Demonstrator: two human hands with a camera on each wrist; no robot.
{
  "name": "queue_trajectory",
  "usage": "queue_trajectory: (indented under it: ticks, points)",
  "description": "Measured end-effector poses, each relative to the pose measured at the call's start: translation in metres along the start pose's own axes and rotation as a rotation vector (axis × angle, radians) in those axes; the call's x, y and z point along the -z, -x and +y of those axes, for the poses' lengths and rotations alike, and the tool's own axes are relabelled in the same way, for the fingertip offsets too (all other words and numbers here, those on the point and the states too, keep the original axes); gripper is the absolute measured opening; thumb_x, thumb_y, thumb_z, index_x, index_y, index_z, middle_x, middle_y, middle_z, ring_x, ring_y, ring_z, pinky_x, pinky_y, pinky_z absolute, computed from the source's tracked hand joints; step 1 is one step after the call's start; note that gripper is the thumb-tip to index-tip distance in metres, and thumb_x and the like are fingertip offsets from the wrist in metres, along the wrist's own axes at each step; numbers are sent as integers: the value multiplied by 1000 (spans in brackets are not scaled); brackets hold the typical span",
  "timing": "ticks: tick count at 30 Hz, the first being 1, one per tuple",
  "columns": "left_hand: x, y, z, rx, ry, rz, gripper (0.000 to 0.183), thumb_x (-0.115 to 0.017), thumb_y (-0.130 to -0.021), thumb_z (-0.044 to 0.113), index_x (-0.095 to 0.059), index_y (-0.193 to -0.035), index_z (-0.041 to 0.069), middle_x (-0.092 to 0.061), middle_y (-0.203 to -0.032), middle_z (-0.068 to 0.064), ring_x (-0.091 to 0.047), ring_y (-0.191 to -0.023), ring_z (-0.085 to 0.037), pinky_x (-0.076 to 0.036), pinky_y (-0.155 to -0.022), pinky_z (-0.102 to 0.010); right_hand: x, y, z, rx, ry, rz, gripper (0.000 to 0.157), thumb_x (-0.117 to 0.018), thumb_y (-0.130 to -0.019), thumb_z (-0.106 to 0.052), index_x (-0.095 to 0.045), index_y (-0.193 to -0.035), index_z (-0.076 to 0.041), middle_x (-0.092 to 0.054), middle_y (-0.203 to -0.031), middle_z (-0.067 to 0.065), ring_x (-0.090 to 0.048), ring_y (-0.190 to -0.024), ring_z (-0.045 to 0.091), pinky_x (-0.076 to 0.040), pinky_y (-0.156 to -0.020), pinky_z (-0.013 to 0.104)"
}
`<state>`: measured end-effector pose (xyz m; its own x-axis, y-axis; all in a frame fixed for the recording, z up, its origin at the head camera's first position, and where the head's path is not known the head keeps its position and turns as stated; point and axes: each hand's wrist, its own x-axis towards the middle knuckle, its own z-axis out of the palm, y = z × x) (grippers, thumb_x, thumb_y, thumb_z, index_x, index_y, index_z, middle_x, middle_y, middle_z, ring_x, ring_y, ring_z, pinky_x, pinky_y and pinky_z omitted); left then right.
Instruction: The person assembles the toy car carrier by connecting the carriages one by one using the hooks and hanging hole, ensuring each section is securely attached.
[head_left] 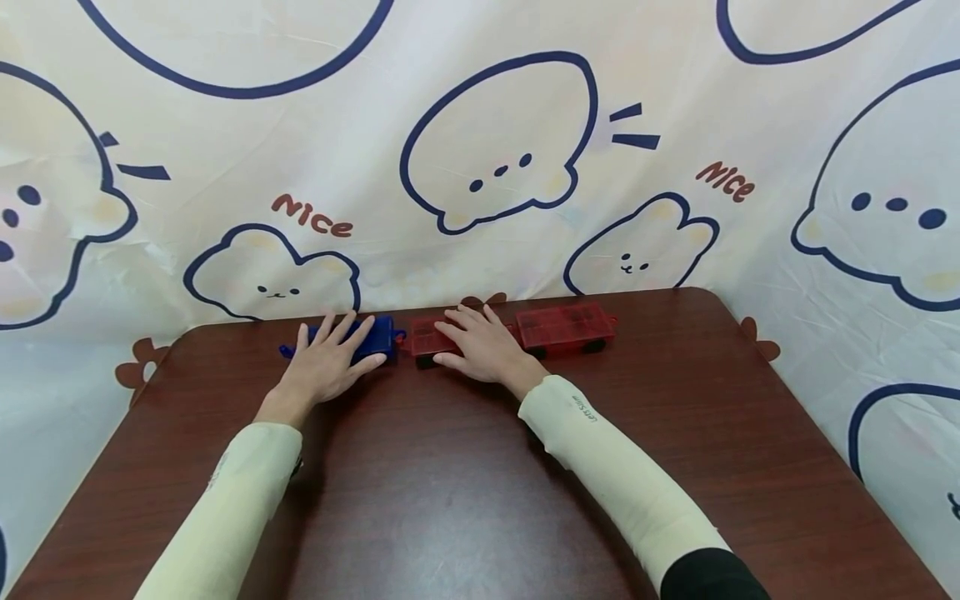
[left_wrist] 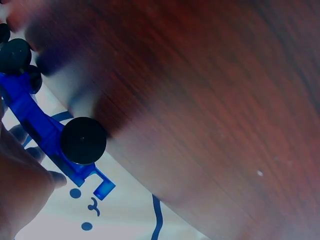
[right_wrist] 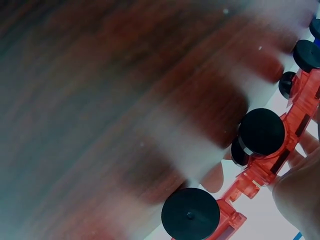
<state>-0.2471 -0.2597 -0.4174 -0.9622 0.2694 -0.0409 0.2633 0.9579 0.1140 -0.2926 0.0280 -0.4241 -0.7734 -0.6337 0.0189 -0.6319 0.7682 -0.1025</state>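
My left hand [head_left: 322, 367] rests with fingers spread over a blue toy train car [head_left: 382, 335], which shows black wheels [left_wrist: 83, 140] and a hook [left_wrist: 105, 187] at its outer end. Over the near red see-through toy train car [head_left: 422, 340] lies my right hand [head_left: 489, 346], its fingers likewise spread and fairly straight. A second red toy train car [head_left: 564, 327] stands to the right of that hand, end to end with the first. The right wrist view shows the red couplings [right_wrist: 247, 184] between the two and their black wheels [right_wrist: 261, 132]. My palm hides part of the first red car.
The cars stand in a row along the far edge of a dark brown wooden table [head_left: 427, 467]. Right behind that edge hangs a pale cloth [head_left: 495, 267] printed with cartoon faces, and it continues along both sides.
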Motion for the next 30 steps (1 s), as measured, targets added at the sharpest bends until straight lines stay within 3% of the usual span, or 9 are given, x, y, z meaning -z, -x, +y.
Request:
queue_trajectory:
  ticks: [10, 30]
  points:
    - [-2, -2, 0, 0, 13, -4, 85, -30, -100, 71, -18, -164, 17, -13, -166, -23, -4, -151, -50, 3, -112, -74, -4, -3, -1, 17, 25, 7, 66, -41, -103, -61, -35, -160, -26, -24, -167, 2, -13, -155, 25, -6, -122, 55]
    - [-3, -6, 3, 13, 21, -11, 84, -31, -100, 71, -18, -164, 18, -12, -167, -23, -6, -151, -50, 1, -113, -74, -8, -5, 0, 1, 52, 1, 67, -37, -104, -62, -32, -161, -28, -25, -167, 2, -15, -155, 24, -6, -122, 56]
